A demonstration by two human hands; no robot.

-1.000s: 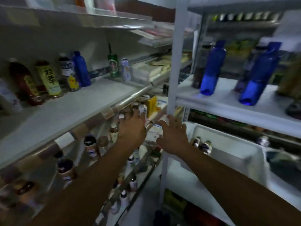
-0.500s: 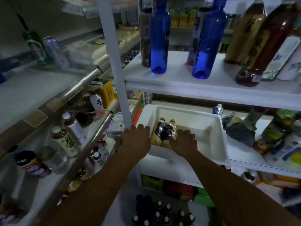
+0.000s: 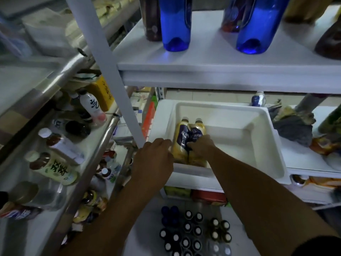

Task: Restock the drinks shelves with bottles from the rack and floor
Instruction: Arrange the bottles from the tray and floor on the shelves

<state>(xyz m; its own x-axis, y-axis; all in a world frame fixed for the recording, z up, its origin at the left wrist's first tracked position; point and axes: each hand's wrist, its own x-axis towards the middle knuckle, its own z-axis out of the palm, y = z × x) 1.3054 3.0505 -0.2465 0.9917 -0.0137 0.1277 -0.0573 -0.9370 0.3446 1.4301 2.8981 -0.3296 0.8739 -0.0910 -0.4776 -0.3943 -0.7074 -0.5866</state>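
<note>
Two yellow bottles [image 3: 182, 129] with dark labels lie side by side in a white plastic tub [image 3: 273, 145] on the rack's middle shelf. My right hand [image 3: 202, 146] is curled over their labels from the right. My left hand [image 3: 155, 159] comes over the tub's near left rim, its bent fingers against the left bottle's side. Two tall blue bottles [image 3: 175, 24] stand on the white shelf [image 3: 212, 67] above. Several dark bottles with white caps [image 3: 186, 235] stand on the floor below my arms.
The metal-edged shelves [image 3: 103, 137] on the left hold tea and soft-drink bottles [image 3: 53, 167], some lying down. A white upright post [image 3: 114, 74] stands between those shelves and the rack. A grey cloth [image 3: 293, 128] lies right of the tub.
My view has swung right and down from the left shelves to the rack. Both hands have moved forward into the tub, and they now close on the yellow bottles.
</note>
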